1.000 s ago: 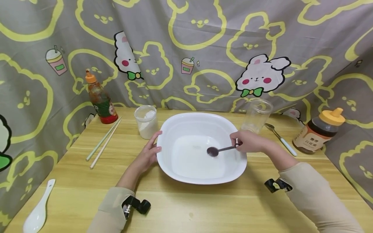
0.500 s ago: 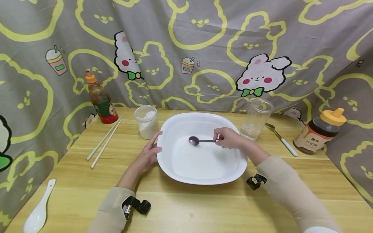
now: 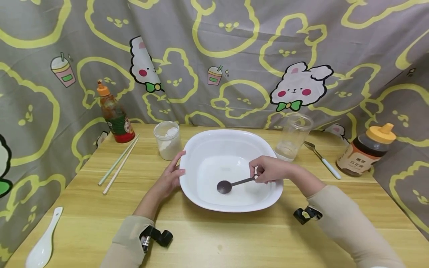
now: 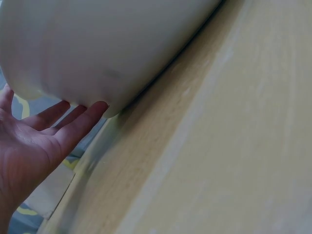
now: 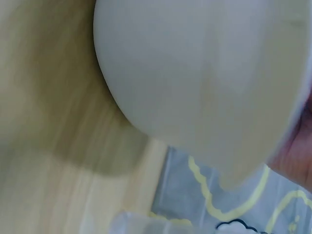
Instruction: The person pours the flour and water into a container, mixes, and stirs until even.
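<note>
Head view: a white basin [image 3: 231, 149] sits at frame centre on the wooden table [image 3: 214, 238]. The right hand [image 3: 269, 169] pinches the handle of a dark spoon [image 3: 231, 184], whose bowl lies low inside the basin, lower centre. The left hand [image 3: 169, 176] rests with straight fingers against the basin's left outer wall. A powder jar [image 3: 167, 140] stands just left of the basin, an empty clear cup [image 3: 294, 136] to its upper right, a honey bottle [image 3: 366, 150] at far right.

Left wrist view: the left hand [image 4: 34, 141], lower left, lies flat, fingertips touching the basin [image 4: 107, 44] wall.

Right wrist view: the basin [image 5: 204, 83] fills the frame; the right hand's grip cannot be made out here.
</note>
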`<move>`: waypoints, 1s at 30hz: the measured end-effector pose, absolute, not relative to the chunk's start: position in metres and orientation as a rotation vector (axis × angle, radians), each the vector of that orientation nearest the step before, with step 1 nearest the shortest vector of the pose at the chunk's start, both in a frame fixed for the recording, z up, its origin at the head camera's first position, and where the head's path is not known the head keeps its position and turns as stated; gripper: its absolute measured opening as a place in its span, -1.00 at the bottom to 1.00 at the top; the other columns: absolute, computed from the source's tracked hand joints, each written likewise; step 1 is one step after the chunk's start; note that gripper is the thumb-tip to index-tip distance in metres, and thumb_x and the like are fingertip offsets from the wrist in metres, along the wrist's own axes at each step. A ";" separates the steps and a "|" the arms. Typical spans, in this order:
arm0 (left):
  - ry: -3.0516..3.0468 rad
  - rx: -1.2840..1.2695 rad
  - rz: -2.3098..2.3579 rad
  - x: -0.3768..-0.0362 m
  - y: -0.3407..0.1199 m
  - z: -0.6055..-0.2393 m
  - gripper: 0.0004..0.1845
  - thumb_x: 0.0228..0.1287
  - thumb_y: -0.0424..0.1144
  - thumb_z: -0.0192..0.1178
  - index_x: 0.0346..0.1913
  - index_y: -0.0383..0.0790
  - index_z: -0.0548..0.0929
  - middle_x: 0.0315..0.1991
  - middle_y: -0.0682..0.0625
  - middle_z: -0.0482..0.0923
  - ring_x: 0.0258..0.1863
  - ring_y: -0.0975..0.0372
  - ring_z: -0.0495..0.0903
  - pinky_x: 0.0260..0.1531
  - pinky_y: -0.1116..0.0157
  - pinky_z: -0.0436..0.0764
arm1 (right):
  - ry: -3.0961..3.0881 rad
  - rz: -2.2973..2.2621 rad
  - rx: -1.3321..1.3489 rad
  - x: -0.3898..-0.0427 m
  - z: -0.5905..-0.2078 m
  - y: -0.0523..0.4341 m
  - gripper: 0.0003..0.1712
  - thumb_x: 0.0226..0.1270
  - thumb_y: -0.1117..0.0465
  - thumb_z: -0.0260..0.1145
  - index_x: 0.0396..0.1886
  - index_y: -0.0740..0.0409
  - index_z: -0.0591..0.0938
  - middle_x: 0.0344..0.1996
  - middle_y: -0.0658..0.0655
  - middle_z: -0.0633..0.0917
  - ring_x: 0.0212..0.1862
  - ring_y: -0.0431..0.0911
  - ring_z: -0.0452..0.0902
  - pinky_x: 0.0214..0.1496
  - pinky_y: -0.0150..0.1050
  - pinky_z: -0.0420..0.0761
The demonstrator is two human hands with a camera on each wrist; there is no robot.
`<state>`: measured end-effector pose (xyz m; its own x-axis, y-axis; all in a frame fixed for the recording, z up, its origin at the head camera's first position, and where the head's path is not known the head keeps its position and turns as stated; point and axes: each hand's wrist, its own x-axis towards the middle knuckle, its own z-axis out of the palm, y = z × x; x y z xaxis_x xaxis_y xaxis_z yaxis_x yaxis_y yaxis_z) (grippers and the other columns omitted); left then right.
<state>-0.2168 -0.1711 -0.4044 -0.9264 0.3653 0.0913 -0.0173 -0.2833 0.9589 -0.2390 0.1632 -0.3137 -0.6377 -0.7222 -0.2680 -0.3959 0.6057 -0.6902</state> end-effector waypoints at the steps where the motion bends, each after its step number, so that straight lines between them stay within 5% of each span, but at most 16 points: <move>1: 1.712 0.430 2.297 -0.217 -0.171 -0.404 -0.30 0.09 -0.33 -0.06 0.31 0.00 -0.03 0.14 -0.42 0.01 -0.03 -0.16 0.27 -0.28 0.08 0.50 | 2.316 -0.794 -0.891 -0.238 -0.312 0.166 -0.89 -0.01 0.44 0.20 -0.48 0.17 0.49 -0.81 0.00 0.39 -0.77 -0.22 0.23 -0.74 -0.41 0.26; 10: 1.691 0.442 2.313 -0.216 -0.172 -0.405 -0.31 0.08 -0.32 -0.05 0.31 0.01 -0.02 0.14 -0.46 -0.03 0.00 -0.29 0.14 -0.27 0.02 0.48 | 2.467 -0.789 -0.766 -0.248 -0.308 0.182 -0.90 0.00 0.46 0.15 -0.48 0.22 0.48 -0.79 0.03 0.41 -0.74 -0.18 0.27 -0.76 -0.38 0.28; 18: 1.699 0.461 2.308 -0.215 -0.172 -0.406 -0.31 0.10 -0.32 -0.05 0.31 0.00 -0.03 0.12 -0.42 0.03 -0.06 -0.09 0.31 -0.29 0.07 0.50 | 2.397 -0.940 -0.646 -0.265 -0.321 0.158 -0.91 0.04 0.42 0.16 -0.39 0.31 0.49 -0.77 0.07 0.44 -0.74 -0.17 0.23 -0.72 -0.37 0.24; 30: 1.694 0.465 2.306 -0.216 -0.172 -0.405 -0.30 0.10 -0.33 -0.06 0.31 -0.02 -0.05 0.13 -0.44 0.00 -0.07 -0.05 0.34 -0.29 0.07 0.51 | 2.197 -0.985 -0.750 -0.253 -0.333 0.129 -0.94 0.04 0.42 0.19 -0.46 0.23 0.50 -0.82 0.07 0.42 -0.81 -0.19 0.19 -0.77 -0.41 0.22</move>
<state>-0.2162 -0.1716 -0.4054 -0.9202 0.3755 0.1111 -0.0062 -0.2978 0.9546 -0.2535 0.1292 -0.3333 -0.6537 -0.6968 -0.2952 -0.2434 0.5629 -0.7898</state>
